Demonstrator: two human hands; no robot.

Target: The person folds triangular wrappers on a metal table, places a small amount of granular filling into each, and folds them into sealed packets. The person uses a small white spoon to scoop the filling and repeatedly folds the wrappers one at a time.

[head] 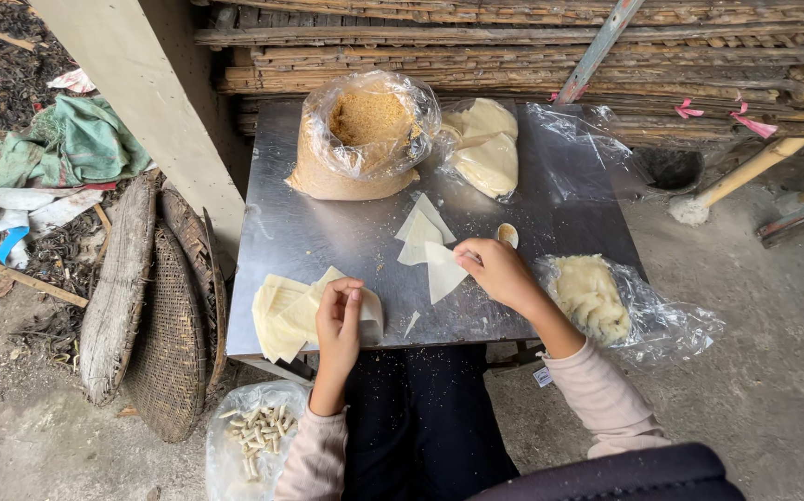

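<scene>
Meanwhile, left hand (339,315) fingers curled on wrapper stack (286,315), right hand (497,269) pinching one of three loose wrappers (441,269)

Pale cream wrappers (430,246), grey steel table (300,237), tan-brown filling (369,116).

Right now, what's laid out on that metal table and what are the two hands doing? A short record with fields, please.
Surface: metal table
Left hand: resting on a stack of pale wrappers
Right hand: touching a single wrapper
Back of table: open bag of brown crumbs, bag of wrappers
Right edge: bag of pale dough
Below: bag of rolled pieces
</scene>
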